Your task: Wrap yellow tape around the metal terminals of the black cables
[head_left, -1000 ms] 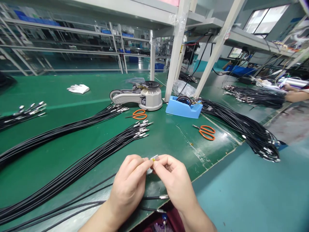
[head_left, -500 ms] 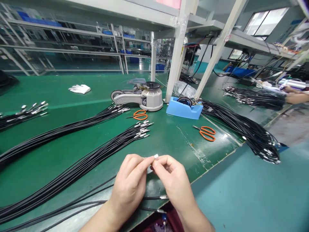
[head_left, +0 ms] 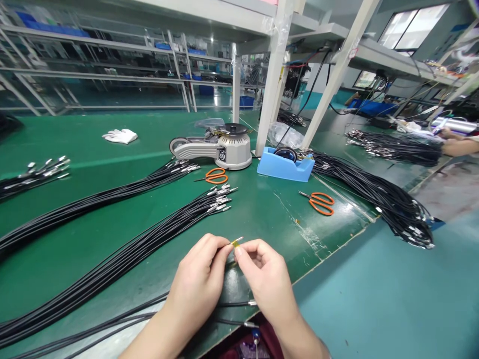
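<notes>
My left hand (head_left: pixel 200 274) pinches a cable end, whose thin metal tip (head_left: pixel 240 239) pokes up past the fingertips. Around that end sits a small piece of yellow tape (head_left: pixel 235 244). The thumb and forefinger of my right hand (head_left: pixel 267 274) are closed on the tape, with the other fingers curled. Most of the held cable is hidden behind my left hand. Below my hands, a loose black cable (head_left: pixel 235 304) with a metal end reaches towards my right wrist. Another metal-ended cable (head_left: pixel 232 322) lies nearer the table edge.
Bundles of black cables (head_left: pixel 157 242) lie on the green table (head_left: pixel 262 209). Ahead are a grey tape dispenser machine (head_left: pixel 235 152), a blue tape holder (head_left: pixel 284 167), and two orange-handled scissors (head_left: pixel 321 203) (head_left: pixel 216 176). A white glove (head_left: pixel 120 136) lies farther back. A co-worker's arm (head_left: pixel 460 146) is at right.
Yellow tape and a thin metal tip now show between my fingertips, where a small white piece showed before. My left hand's fingers have shifted, and the view has moved slightly.
</notes>
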{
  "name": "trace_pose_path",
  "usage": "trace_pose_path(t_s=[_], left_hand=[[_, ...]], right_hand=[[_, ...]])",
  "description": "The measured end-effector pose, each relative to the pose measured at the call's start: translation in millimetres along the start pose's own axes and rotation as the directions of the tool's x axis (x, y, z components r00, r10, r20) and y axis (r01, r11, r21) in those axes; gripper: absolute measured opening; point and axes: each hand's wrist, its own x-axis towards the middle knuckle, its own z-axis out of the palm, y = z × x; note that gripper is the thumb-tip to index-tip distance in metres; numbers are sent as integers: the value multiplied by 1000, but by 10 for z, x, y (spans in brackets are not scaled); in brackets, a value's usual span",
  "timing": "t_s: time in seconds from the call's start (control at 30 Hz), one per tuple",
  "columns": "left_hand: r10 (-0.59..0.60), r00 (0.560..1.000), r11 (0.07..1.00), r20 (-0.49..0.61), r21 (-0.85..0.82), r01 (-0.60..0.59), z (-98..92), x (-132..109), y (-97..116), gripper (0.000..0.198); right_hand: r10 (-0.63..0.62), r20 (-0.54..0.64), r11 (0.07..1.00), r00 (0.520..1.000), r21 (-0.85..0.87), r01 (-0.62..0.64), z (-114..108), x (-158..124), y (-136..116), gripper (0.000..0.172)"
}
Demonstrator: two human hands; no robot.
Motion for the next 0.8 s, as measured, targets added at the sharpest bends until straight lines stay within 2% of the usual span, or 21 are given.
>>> trace_pose_path(t_s=[0.2, 0.47, 0.67, 0.8], left_hand=[[-177, 980, 978, 93, -96, 186, -45, 19, 70, 25], [-374, 904, 853, 208, -304, 423, -42, 62, 151, 26], [-405, 879, 726, 252, -496, 477, -42, 76, 175, 25], [-368, 871, 607, 327, -625, 491, -23, 71, 110, 27]], right_hand=[[-16, -20, 998, 1000, -56, 15, -3, -8, 1, 18], [4, -10, 1000, 1000, -21, -4, -7, 12, -52, 18], [15, 6, 1000, 1000, 4, -15, -7, -3, -72, 17], [-2, 23, 1000, 1000, -18, 2, -13, -5, -61, 18]])
